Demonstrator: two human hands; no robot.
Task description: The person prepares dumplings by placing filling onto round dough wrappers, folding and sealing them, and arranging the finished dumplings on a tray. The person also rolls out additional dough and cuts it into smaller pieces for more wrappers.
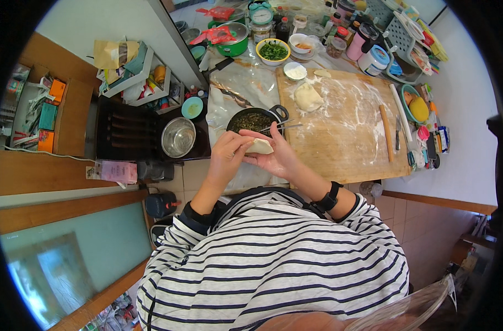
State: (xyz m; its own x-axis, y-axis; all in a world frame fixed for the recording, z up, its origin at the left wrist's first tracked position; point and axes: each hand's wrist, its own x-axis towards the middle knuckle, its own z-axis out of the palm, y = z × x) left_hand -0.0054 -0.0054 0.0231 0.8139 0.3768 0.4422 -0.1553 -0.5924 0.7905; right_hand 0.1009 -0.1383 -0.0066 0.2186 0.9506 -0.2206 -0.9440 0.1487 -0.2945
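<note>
Between my two hands, above the edge of a black pot (pixel 251 118), is a folded piece of dough (pixel 263 146). My left hand (pixel 226 153) pinches its left end with thumb and fingertips. The palm and fingers of my right hand (pixel 281 155) cradle it from below and from the right. Dark chopped filling fills the pot, and a pair of metal chopsticks (pixel 291 125) leans across its right rim. On the floured wooden board (pixel 342 153) to the right lie a large lump of dough (pixel 307 97) and a small flat dough piece (pixel 322 73).
A wooden rolling pin (pixel 386 133), a knife (pixel 397 132) and a long white rod (pixel 401 112) lie toward the board's right side. Behind stand a small bowl of white powder (pixel 295 70) and a bowl of chopped greens (pixel 273 51). A metal bowl (pixel 178 137) sits left on a chair.
</note>
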